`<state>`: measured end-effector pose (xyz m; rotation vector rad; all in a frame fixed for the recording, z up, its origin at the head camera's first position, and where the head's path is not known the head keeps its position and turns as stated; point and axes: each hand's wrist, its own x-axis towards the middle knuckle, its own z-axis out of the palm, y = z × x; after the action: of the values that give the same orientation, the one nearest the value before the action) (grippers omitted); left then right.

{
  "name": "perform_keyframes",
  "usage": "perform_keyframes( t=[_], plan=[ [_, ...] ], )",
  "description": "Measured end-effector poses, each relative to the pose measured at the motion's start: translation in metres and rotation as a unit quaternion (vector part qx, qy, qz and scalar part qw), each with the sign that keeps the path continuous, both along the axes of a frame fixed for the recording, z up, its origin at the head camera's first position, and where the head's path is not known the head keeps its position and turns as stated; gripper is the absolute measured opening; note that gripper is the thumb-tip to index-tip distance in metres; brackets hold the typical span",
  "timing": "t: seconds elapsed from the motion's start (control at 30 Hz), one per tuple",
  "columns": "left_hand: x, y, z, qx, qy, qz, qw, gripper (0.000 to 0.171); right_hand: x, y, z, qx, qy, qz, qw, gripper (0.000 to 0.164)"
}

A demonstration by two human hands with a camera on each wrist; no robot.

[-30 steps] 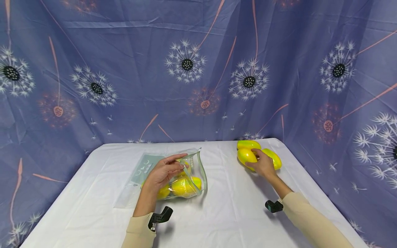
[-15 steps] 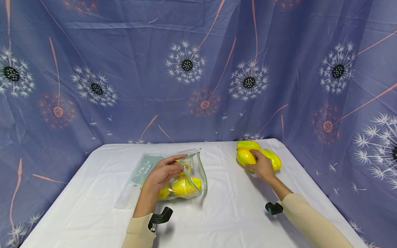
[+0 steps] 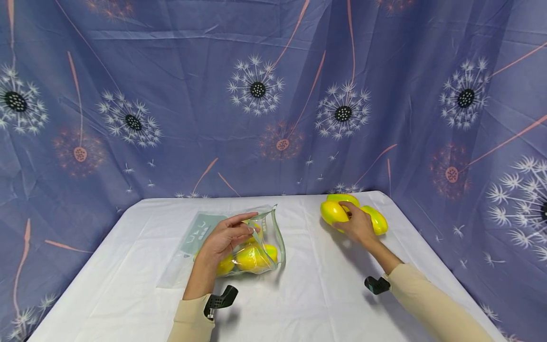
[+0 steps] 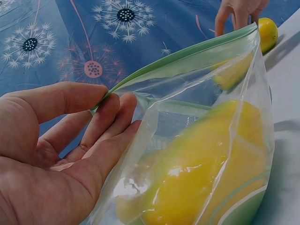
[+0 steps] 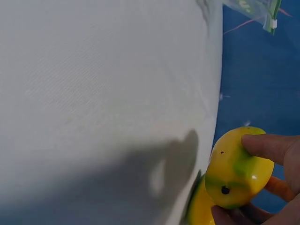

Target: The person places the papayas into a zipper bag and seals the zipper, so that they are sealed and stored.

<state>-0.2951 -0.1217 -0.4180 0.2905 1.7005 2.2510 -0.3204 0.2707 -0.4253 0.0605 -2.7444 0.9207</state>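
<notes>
A yellow fruit [image 3: 333, 213] is held right of centre in the head view by the right hand [image 3: 359, 225], whose fingers and thumb are clamped on it; two loose fruits [image 3: 378, 221] are seen near it. Left of centre, the rim of a clear bag [image 3: 195, 237] containing more fruits [image 3: 252, 257] is pinched by the left hand [image 3: 224, 240], above the white surface [image 3: 320, 294].

Head view high, forward and down across the table [image 3: 307, 294]; both wrist views close-up, bag [image 4: 187, 50] in each.
</notes>
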Motion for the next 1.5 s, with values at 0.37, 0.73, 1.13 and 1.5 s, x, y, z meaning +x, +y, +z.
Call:
perform_keyframes(
  t=[0.37,0.73,1.13,1.5],
  plan=[
    [0.000,0.000,0.000,-0.005,-0.003,0.005,1.0000,0.052,0.009,-0.020,0.021,-0.020,-0.009,0.035,0.999,0.073],
    [0.000,0.000,0.000,-0.012,-0.002,0.006,0.9999,0.051,0.021,-0.043,0.038,-0.030,-0.038,0.078,0.996,0.073],
    [-0.003,-0.001,-0.001,0.001,-0.002,0.001,1.0000,0.051,0.035,-0.074,0.055,-0.053,-0.076,0.139,0.986,0.070],
    [-0.003,0.000,-0.001,-0.005,0.001,-0.004,1.0000,0.052,0.043,-0.102,0.058,-0.067,-0.125,0.161,0.977,0.066]
  ],
)
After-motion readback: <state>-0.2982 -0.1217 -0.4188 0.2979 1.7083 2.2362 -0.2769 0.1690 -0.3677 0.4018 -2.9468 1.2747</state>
